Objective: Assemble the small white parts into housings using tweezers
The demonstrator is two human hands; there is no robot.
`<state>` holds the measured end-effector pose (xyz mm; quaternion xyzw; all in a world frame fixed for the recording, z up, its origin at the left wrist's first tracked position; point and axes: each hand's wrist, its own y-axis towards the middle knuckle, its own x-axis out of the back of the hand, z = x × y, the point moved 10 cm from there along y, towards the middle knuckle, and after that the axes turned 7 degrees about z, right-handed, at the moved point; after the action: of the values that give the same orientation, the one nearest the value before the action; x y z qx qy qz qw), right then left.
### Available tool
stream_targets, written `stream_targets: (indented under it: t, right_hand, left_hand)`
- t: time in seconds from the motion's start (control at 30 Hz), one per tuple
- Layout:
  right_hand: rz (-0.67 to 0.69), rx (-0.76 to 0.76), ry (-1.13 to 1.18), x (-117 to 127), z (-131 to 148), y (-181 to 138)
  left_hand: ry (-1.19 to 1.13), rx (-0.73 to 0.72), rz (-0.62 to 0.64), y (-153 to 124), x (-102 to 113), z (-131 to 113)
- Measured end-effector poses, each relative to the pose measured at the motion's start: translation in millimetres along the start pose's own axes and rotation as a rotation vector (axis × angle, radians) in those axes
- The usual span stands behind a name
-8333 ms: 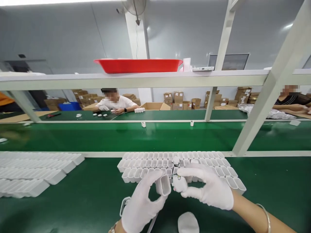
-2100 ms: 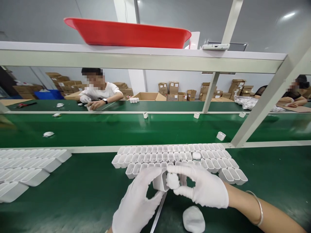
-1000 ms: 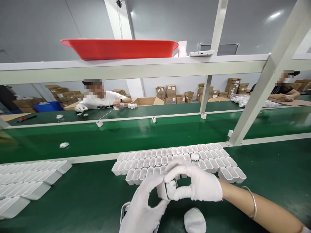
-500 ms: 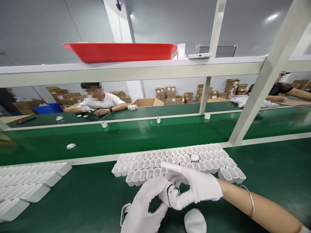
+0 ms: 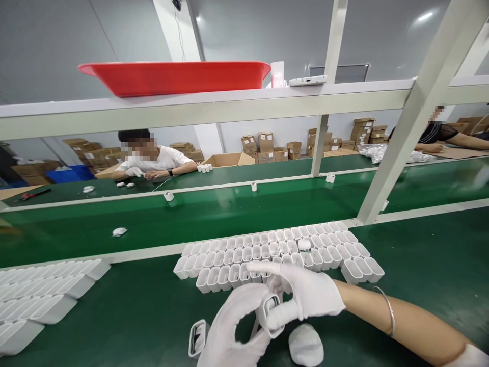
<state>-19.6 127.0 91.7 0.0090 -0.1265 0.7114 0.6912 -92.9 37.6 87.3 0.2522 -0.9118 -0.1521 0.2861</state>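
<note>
My gloved left hand (image 5: 239, 323) grips a small white plastic case (image 5: 262, 311), its open end tilted towards my right hand. My gloved right hand (image 5: 296, 293) is closed at that opening, thumb against the rim and index finger stretched out to the left. A small circuit board (image 5: 273, 302) with dark and greenish edges shows inside the mouth of the case, by the right fingertips; most of it is hidden. Beside my left hand stands another white case (image 5: 197, 337) with dark parts inside. A crumpled round white piece (image 5: 305, 344) lies below my right hand.
Rows of open white cases (image 5: 229, 257) stand ahead, one with a white part (image 5: 304, 244) on top. More cases (image 5: 57, 290) line the left. Beyond runs a green conveyor (image 5: 214, 214) with scattered pieces. A red tray (image 5: 171, 79) sits on the overhead shelf. Two people work opposite.
The circuit board has gone deeper into the case, whose opening has turned more into view. Both hands have shifted slightly. Pieces on the conveyor have moved right.
</note>
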Motion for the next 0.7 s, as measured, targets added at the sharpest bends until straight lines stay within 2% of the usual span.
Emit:
stream_targets:
  t: [0.1,0.3,0.43,0.57,0.7]
  right_hand:
    - [-0.01,-0.028,0.019,-2,1,0]
    - [0.014,0.047,-0.022,-6,14,-1]
    - [-0.002,0.008,-0.09,-3,14,-5]
    - [-0.044,-0.015,-0.18,-1,17,-9]
    - [-0.064,-0.041,-0.254,-1,16,-10]
  left_hand:
    - [-0.027,0.086,0.028,0,-2,9]
    - [-0.353,0.284,-0.157,-10,3,25]
    - [-0.491,0.267,-0.16,-8,-1,21]
    - [-0.435,0.241,-0.191,-9,4,25]
    - [-0.368,0.192,-0.063,-6,-1,30]
